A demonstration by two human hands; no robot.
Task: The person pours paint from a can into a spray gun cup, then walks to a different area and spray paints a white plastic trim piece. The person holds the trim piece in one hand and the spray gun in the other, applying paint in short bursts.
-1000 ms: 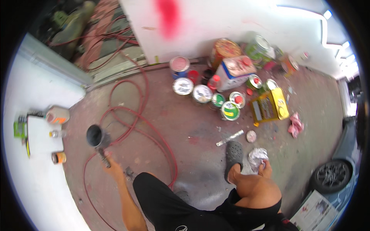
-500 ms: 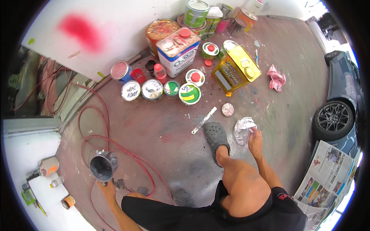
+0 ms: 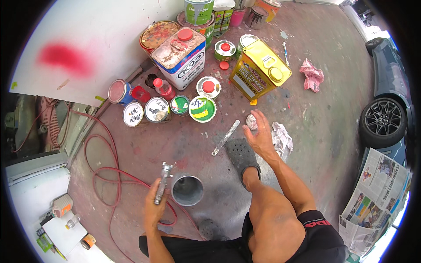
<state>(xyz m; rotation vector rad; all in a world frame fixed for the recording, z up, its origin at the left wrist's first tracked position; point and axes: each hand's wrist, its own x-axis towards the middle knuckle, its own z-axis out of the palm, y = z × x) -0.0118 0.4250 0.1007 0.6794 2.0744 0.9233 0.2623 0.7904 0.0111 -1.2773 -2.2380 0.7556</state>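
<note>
Spray gun (image 3: 162,185) in L fingers (image 3: 153,189), R fingers (image 3: 262,122) spread nr speckled disc (image 3: 251,122).

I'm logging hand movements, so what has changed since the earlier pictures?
The right hand has let go of the crumpled white cloth and moved forward and left to the small round speckled disc; whether it touches the disc is unclear. The left hand has brought the silver-grey metal spray gun inward, to the right, still gripping it. The rectangular yellow metal can and crumpled pink cloth stay put.

spray gun (image 3: 163,184): silver | cup (image 3: 187,191): grey | disc (image 3: 251,122): pink-white speckled | rag (image 3: 282,136): white | tin (image 3: 262,68): yellow
</note>
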